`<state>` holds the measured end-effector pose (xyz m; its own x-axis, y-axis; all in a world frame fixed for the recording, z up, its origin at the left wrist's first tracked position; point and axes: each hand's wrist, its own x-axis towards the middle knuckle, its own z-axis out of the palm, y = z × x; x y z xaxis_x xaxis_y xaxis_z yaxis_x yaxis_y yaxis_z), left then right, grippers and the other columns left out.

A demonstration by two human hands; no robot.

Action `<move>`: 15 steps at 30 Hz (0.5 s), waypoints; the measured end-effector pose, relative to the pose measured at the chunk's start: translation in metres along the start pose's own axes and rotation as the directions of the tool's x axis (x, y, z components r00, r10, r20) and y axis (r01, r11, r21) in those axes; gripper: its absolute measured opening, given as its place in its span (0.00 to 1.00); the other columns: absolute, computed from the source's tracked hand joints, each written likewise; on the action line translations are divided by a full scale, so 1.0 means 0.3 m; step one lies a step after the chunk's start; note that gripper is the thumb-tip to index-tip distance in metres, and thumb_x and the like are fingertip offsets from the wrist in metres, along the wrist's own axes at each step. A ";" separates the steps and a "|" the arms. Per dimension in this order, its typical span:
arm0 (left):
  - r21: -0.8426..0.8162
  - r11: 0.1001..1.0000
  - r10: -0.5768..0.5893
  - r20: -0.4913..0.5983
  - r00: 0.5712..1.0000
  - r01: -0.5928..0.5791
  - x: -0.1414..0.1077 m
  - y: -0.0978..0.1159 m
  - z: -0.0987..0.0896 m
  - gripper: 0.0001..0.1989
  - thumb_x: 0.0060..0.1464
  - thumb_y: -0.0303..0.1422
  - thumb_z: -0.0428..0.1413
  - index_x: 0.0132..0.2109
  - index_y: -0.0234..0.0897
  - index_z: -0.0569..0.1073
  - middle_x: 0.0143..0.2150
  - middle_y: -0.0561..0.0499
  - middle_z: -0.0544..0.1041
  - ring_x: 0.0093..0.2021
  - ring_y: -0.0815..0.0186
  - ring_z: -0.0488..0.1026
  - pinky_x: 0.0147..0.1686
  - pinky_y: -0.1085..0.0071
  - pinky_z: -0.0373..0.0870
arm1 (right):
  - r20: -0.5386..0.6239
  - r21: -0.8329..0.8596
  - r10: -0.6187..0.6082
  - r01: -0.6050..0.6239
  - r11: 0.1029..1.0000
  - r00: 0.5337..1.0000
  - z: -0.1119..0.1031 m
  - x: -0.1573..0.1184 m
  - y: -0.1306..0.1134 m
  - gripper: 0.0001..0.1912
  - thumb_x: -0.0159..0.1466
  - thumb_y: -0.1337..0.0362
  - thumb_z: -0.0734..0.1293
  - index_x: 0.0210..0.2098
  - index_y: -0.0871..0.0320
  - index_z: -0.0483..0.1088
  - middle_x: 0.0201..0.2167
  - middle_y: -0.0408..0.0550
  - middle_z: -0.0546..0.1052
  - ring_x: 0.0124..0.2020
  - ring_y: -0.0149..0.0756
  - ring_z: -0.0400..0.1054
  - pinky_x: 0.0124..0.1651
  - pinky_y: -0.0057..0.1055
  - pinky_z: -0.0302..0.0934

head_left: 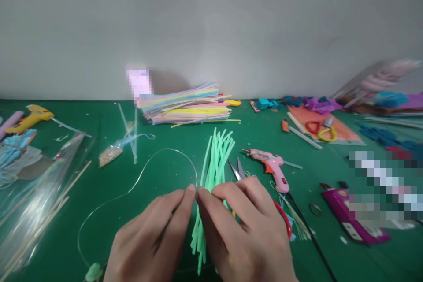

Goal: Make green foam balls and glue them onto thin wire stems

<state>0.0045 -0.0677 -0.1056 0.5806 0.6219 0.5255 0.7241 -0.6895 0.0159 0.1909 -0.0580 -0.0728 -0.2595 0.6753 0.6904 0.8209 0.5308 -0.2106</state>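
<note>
My left hand [155, 233] and my right hand [243, 229] meet at the lower middle, fingertips pinched almost together on a thin clear line [142, 172]. The line loops up from the fingertips, curves left and runs down to a small green piece [94, 272] at the bottom edge. Light green sticks [216, 163] lie in a loose bundle on the table, partly beneath my right hand. Scissors [237, 169] show their blades just beyond the right knuckles, and part of a red handle appears beside that hand.
On the green table [172, 141] lie a pink glue gun [269, 163] with a black cord, pastel stick bundles [190, 105], a yellow glue gun [33, 118], a small bead bag [111, 153], red-and-yellow scissors [320, 130] and a purple pouch [346, 216]. A pale wall rises behind.
</note>
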 end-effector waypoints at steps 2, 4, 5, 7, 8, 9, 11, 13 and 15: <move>-0.024 1.000 -0.013 -0.035 0.999 0.012 0.013 0.004 -0.005 0.19 0.68 0.25 0.45 0.61 0.28 0.70 0.54 0.43 0.80 0.55 0.65 0.76 0.57 0.75 0.71 | -0.011 0.023 -0.005 0.005 1.000 1.000 0.003 0.003 -0.002 0.08 0.61 0.76 0.68 0.38 0.67 0.79 0.27 0.50 0.78 0.30 0.38 0.57 0.29 0.37 0.53; -0.039 0.999 -0.029 -0.076 0.997 0.027 0.028 0.009 -0.011 0.17 0.68 0.25 0.45 0.58 0.28 0.72 0.51 0.43 0.81 0.52 0.65 0.78 0.56 0.75 0.72 | -0.007 0.037 -0.004 0.004 0.999 1.000 0.003 0.005 -0.002 0.08 0.61 0.76 0.68 0.38 0.67 0.79 0.27 0.50 0.78 0.30 0.38 0.57 0.28 0.37 0.52; -0.045 0.999 -0.035 -0.096 0.995 0.031 0.035 0.012 -0.013 0.16 0.68 0.25 0.45 0.57 0.28 0.73 0.51 0.43 0.81 0.51 0.65 0.79 0.55 0.75 0.72 | -0.004 0.038 -0.002 0.002 0.999 1.000 0.001 0.006 -0.002 0.08 0.61 0.77 0.68 0.37 0.67 0.79 0.28 0.50 0.79 0.29 0.38 0.57 0.28 0.38 0.52; -0.059 0.998 -0.039 -0.115 0.993 0.032 0.042 0.013 -0.018 0.16 0.68 0.24 0.47 0.57 0.29 0.73 0.50 0.44 0.81 0.49 0.66 0.80 0.55 0.75 0.73 | -0.008 0.037 -0.003 0.003 0.999 1.000 -0.004 0.005 -0.003 0.08 0.61 0.77 0.67 0.36 0.66 0.79 0.28 0.49 0.79 0.29 0.37 0.57 0.28 0.38 0.52; -0.067 0.997 -0.045 -0.112 0.993 0.038 0.043 0.013 -0.019 0.16 0.67 0.24 0.47 0.57 0.29 0.73 0.50 0.44 0.81 0.49 0.66 0.80 0.55 0.76 0.73 | -0.012 0.038 -0.005 0.005 0.999 1.000 -0.007 0.004 -0.003 0.08 0.61 0.77 0.67 0.35 0.66 0.79 0.28 0.49 0.79 0.29 0.37 0.57 0.27 0.38 0.52; -0.076 0.996 -0.051 -0.109 0.993 0.042 0.043 0.012 -0.019 0.16 0.67 0.23 0.48 0.57 0.29 0.72 0.51 0.44 0.81 0.49 0.66 0.80 0.56 0.76 0.72 | -0.015 0.041 -0.005 0.006 0.999 1.000 -0.008 0.002 -0.004 0.08 0.60 0.78 0.67 0.35 0.66 0.79 0.28 0.49 0.79 0.29 0.37 0.57 0.27 0.38 0.52; -0.099 0.994 -0.048 -0.093 0.994 0.038 0.039 0.009 -0.018 0.17 0.67 0.23 0.47 0.58 0.29 0.72 0.51 0.44 0.81 0.49 0.67 0.80 0.56 0.77 0.72 | -0.025 0.049 -0.007 0.008 0.999 1.000 -0.007 -0.002 -0.008 0.08 0.60 0.77 0.67 0.35 0.66 0.79 0.27 0.48 0.79 0.28 0.37 0.56 0.27 0.38 0.52; -0.128 0.991 -0.049 -0.077 0.996 0.039 0.038 0.007 -0.017 0.17 0.68 0.23 0.45 0.59 0.30 0.71 0.51 0.45 0.81 0.49 0.68 0.79 0.55 0.78 0.72 | -0.038 0.051 -0.004 0.006 0.999 0.999 0.000 -0.005 -0.012 0.08 0.60 0.77 0.68 0.36 0.66 0.79 0.27 0.48 0.79 0.28 0.36 0.56 0.27 0.37 0.52; -0.139 0.988 -0.081 -0.077 0.994 0.069 0.043 0.004 -0.017 0.17 0.68 0.24 0.44 0.58 0.33 0.71 0.50 0.47 0.81 0.47 0.69 0.80 0.52 0.79 0.74 | -0.054 0.042 -0.004 0.007 0.999 0.999 0.009 -0.006 -0.014 0.08 0.61 0.77 0.68 0.37 0.67 0.80 0.26 0.48 0.79 0.28 0.36 0.56 0.27 0.37 0.54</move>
<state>0.0110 -0.0626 -0.0945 0.4901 0.6451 0.5862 0.7038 -0.6896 0.1704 0.1865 -0.0601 -0.0750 -0.2354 0.6445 0.7274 0.7971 0.5562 -0.2349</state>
